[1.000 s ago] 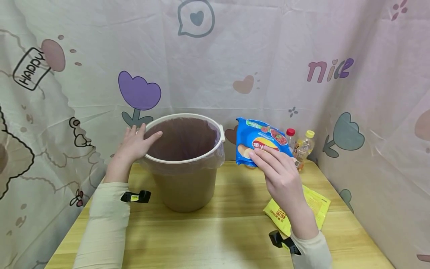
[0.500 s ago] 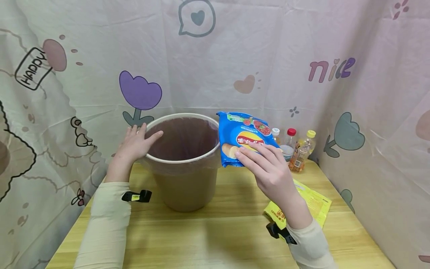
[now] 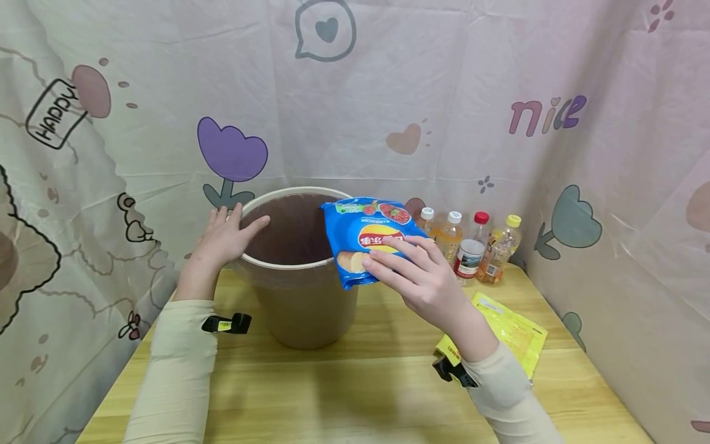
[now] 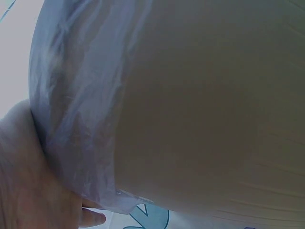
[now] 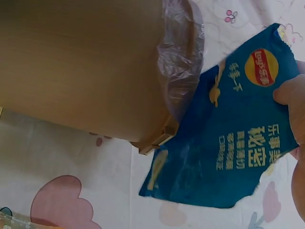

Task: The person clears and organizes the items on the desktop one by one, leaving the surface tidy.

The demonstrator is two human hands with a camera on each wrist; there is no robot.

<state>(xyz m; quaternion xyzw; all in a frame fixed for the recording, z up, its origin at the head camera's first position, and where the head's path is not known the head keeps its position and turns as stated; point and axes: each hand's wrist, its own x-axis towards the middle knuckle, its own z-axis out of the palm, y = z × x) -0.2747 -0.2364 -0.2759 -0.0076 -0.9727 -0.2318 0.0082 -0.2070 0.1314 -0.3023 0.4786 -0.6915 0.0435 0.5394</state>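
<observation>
A brown bin [image 3: 305, 314] with a pale rim and a clear plastic liner [image 4: 95, 76] stands on the wooden table. My left hand [image 3: 222, 240] rests at the bin's left rim, thumb stretched over the opening; in the left wrist view its fingers are mostly hidden. With my right hand [image 3: 424, 283] I pinch a blue Lay's chip bag [image 3: 355, 231], which overlaps the bin's right rim in the head view. The right wrist view shows the back of the chip bag [image 5: 209, 129], torn-edged, beside the liner, with my thumb on it. Whether bag and bin touch, I cannot tell.
Several small plastic bottles [image 3: 468, 256] with white, red and yellow caps line the table's back right. A flat yellow packet [image 3: 516, 336] lies partly behind my right forearm. A printed cloth [image 3: 333, 123] hangs close around the table's back and sides.
My right hand has carried the chip bag left, from in front of the bottles to the bin's right rim, uncovering the bottles. My left hand has stayed at the rim.
</observation>
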